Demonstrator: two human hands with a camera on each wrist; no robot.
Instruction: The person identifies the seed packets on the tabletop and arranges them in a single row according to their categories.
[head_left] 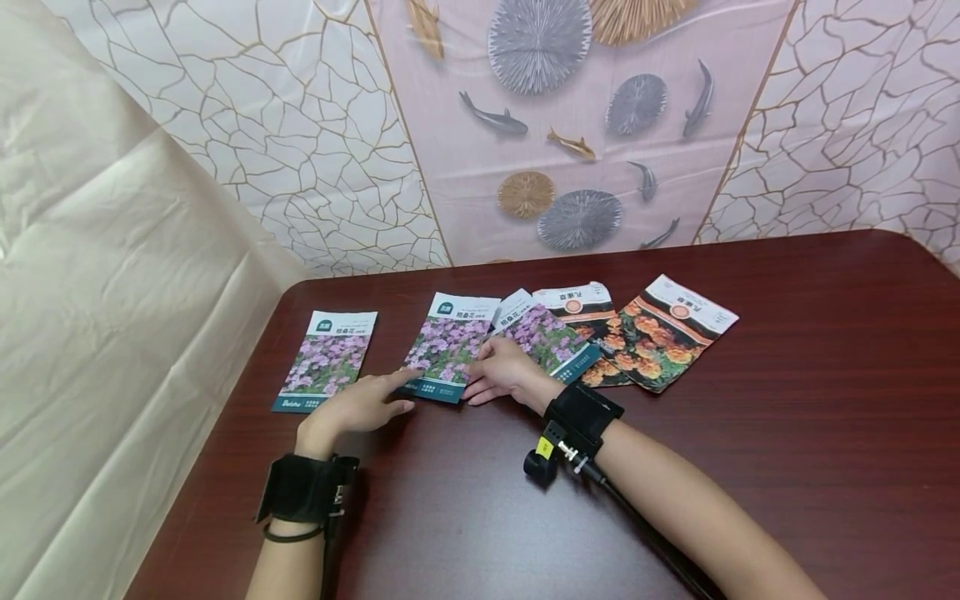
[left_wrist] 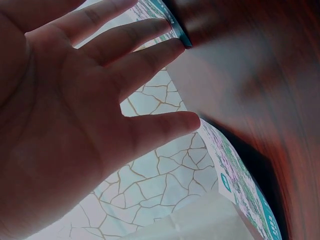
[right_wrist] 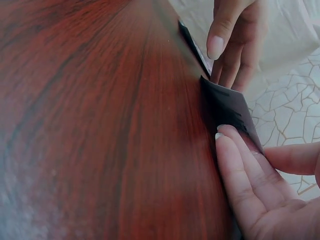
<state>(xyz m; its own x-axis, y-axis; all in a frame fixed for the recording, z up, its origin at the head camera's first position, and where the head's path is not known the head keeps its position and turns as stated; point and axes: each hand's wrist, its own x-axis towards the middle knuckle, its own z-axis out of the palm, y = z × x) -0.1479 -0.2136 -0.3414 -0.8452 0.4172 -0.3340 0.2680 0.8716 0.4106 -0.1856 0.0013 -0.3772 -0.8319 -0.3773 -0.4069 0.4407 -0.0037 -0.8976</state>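
Note:
Between both hands lies a seed packet with purple flowers (head_left: 450, 342), its lower edge tipped up off the table. My right hand (head_left: 504, 371) pinches that packet's lower right edge; in the right wrist view, fingers (right_wrist: 235, 167) lie against the dark underside of the packet (right_wrist: 227, 102). My left hand (head_left: 360, 406) touches the lower left corner with extended fingers, which appear spread in the left wrist view. Under my left hand's wrist side is another purple-flower packet (head_left: 330, 358). A third purple-flower packet (head_left: 547, 337) lies slanted behind my right hand.
To the right, two orange-flower seed packets overlap: one slanted (head_left: 663, 333), the other (head_left: 573, 302) partly covered by its neighbours. All lie on a dark red-brown table (head_left: 810, 400). Patterned cloth (head_left: 315, 125) hangs at the back, and a pale cloth (head_left: 135, 275) stands along the left.

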